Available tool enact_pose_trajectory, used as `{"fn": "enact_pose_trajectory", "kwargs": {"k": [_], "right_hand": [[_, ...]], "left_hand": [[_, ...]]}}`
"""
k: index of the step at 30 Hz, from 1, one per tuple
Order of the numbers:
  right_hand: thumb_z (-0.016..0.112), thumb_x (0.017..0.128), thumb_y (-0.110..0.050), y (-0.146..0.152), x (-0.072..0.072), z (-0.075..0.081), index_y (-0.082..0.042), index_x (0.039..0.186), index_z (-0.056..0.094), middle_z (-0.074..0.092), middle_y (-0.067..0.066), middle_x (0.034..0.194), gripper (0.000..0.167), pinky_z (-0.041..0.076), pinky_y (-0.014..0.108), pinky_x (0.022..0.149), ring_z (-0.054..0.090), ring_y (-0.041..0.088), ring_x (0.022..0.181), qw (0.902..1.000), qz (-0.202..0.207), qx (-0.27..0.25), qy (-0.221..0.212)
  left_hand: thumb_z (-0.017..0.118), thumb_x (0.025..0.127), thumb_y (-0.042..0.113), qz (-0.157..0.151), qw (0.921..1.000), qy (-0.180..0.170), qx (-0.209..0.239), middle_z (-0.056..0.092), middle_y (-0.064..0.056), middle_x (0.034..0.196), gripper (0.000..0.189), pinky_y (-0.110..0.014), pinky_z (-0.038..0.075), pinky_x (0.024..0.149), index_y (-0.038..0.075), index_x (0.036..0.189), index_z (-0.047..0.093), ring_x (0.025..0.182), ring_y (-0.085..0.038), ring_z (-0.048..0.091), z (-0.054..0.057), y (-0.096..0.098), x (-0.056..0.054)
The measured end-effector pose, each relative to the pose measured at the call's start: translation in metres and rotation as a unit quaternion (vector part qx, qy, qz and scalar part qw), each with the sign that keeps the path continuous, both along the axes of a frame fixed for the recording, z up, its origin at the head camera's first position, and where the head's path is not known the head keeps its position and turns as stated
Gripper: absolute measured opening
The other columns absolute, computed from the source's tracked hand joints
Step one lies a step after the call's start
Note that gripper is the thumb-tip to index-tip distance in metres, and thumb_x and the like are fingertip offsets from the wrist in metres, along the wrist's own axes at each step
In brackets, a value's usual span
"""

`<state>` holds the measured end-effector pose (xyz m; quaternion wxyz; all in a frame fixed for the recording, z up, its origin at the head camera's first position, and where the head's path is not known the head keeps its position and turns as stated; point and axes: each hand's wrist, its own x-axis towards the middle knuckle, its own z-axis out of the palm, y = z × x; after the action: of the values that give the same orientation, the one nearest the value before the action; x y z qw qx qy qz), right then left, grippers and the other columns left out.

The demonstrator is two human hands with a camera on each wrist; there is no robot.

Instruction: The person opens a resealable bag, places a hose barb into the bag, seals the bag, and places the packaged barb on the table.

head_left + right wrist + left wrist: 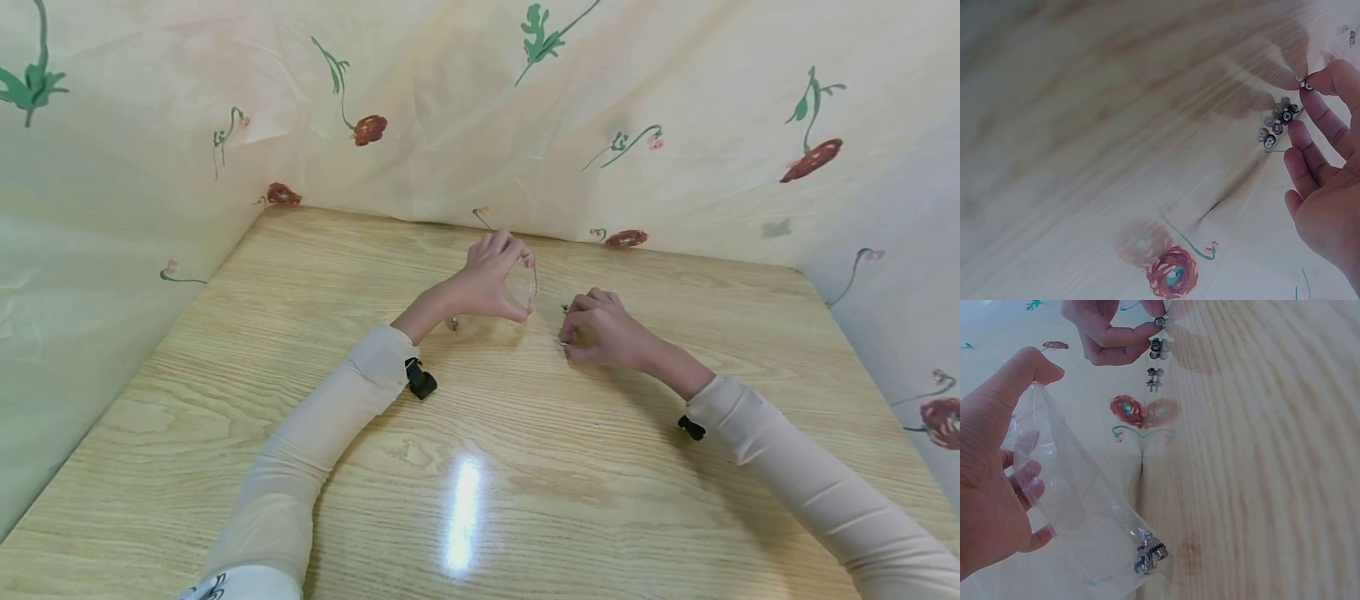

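My left hand [486, 279] holds the mouth of a clear plastic bag [1075, 481] apart, thumb on one side and fingers on the other. Several small metal pieces [1149, 553] sit together at the bag's lower end, close to the wooden surface. To the right of the bag mouth, my right hand [606, 331] pinches a small round metal piece [1308, 85] between thumb and index finger, low over the table. Beside its other fingers lies a small cluster of similar dark and shiny metal pieces [1279, 123]; their exact kind is too small to tell.
The wooden table [360, 500] has a glossy surface with a bright light reflection. A pale cloth with red flowers [450, 100] hangs behind it and along both sides. Black straps [421, 379] hang at both wrists.
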<state>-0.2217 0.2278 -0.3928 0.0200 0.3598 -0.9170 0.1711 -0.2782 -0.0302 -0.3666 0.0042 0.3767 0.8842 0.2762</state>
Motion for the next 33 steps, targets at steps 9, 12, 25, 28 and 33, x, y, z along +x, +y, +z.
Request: {"fn": "enact_pose_trajectory", "kwargs": {"k": [9,12,25,28,33], "right_hand": [[0.078,0.081,-0.007,-0.0012,0.0005,0.0001,-0.018,0.082,0.071,0.062,0.002,0.091,0.013,0.030,0.053,0.091,0.041,0.020,0.088,1.0000,-0.002,0.001,-0.004],[0.078,0.080,-0.007,-0.0012,0.0006,-0.0005,-0.018,0.081,0.070,0.062,0.002,0.091,0.014,0.030,0.054,0.092,0.042,0.020,0.088,1.0000,-0.001,0.000,-0.003],[0.076,0.080,-0.008,-0.0020,0.0003,-0.0004,-0.016,0.081,0.071,0.063,0.004,0.092,0.009,0.027,0.049,0.089,0.040,0.019,0.088,0.9993,0.005,-0.032,0.018],[0.076,0.079,-0.007,-0.0027,0.0005,0.0006,-0.017,0.082,0.071,0.062,0.004,0.094,0.011,0.026,0.049,0.089,0.040,0.020,0.089,0.9991,0.000,-0.038,0.018],[0.077,0.079,-0.007,-0.0045,0.0005,0.0042,-0.015,0.081,0.070,0.062,0.005,0.095,0.011,0.025,0.047,0.088,0.039,0.020,0.089,0.9986,-0.008,-0.048,0.022]], "left_hand": [[0.080,0.079,0.034,0.001,1.0000,0.003,-0.002,0.035,-0.006,0.124,0.056,-0.048,0.023,0.103,0.018,0.118,0.044,0.114,-0.025,0.030,-0.0002,0.0004,0.0001],[0.079,0.079,0.034,0.001,1.0000,0.001,-0.001,0.035,-0.006,0.124,0.056,-0.048,0.023,0.103,0.018,0.118,0.044,0.114,-0.025,0.029,-0.0006,0.0004,0.0004],[0.079,0.077,0.034,0.001,1.0000,0.003,0.001,0.035,-0.005,0.124,0.056,-0.046,0.023,0.101,0.019,0.118,0.043,0.114,-0.025,0.029,-0.0033,0.0008,-0.0004],[0.080,0.077,0.033,0.001,1.0000,0.002,0.002,0.035,-0.006,0.125,0.057,-0.047,0.023,0.102,0.019,0.118,0.043,0.115,-0.025,0.029,-0.0037,0.0012,-0.0004],[0.080,0.076,0.032,-0.001,1.0000,-0.001,0.003,0.037,-0.010,0.128,0.057,-0.047,0.023,0.103,0.019,0.118,0.043,0.115,-0.025,0.028,-0.0039,0.0016,-0.0001]]}}
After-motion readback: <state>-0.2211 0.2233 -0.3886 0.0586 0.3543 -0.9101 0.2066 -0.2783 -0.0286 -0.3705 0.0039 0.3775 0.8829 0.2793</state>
